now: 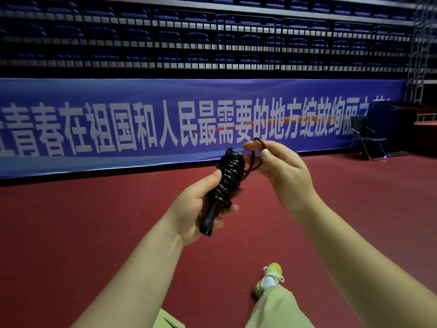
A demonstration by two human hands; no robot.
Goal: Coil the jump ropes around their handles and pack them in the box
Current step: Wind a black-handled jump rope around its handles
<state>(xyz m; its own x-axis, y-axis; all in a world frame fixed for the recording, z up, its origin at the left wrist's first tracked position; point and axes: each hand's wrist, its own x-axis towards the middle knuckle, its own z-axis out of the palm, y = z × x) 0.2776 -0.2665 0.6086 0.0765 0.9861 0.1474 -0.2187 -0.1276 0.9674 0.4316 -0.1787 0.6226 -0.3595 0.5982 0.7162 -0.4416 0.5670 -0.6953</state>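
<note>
Left hand (196, 207) has its grip curled tight around the black jump rope handles (209, 218), thumb pressed up against the wound cord, and I'm holding the bundle up at chest height over the red sports floor (94, 233). Right hand (281, 166) pinches the last loose loop of rope (256, 150) between thumb and fingertips, just beside the top of the coil (230, 176), so that grip is closed on the cord too. From what I can see, nearly all the rope is already wrapped round the handles in a thick, glossy stack; only this short tail is left free. I'd judge the coiling of this one is almost finished, with the tail to be tucked or wound on to lock it. Packing is all ahead of me: no box anywhere in view, and no other ropes either, so I can't tell how many remain. Beyond my hands there's the blue banner (189, 119), a folding chair (366, 138) off to the right, and my yellow-green shoe (270, 278) below.
</note>
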